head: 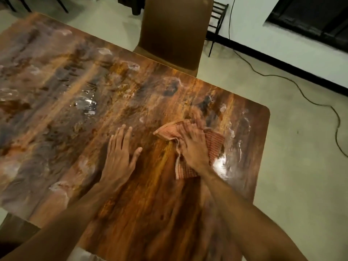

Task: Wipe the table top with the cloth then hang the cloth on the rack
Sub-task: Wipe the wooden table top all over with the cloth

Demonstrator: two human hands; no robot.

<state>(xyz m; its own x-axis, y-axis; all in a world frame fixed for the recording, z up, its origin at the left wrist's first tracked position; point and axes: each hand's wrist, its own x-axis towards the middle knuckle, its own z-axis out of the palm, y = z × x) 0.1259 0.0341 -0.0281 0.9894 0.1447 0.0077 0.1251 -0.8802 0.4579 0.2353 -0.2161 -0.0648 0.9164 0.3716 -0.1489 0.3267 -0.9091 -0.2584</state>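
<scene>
A glossy wood-grain table top (79,76) fills most of the view, marked with pale smears and a wet patch (87,104) left of centre. An orange checked cloth (214,146) lies crumpled near the table's right end. My right hand (194,146) presses down on it with fingers curled into the fabric. My left hand (120,149) rests flat on the bare table to the left of the cloth, fingers spread. A black metal rack (218,17) stands against the wall at the top, partly hidden behind a chair.
A brown chair (173,31) stands at the table's far side. A black cable (293,81) trails across the pale floor on the right. A dark window or panel (312,17) is at the top right. The table's rounded corner (265,112) is close to the cloth.
</scene>
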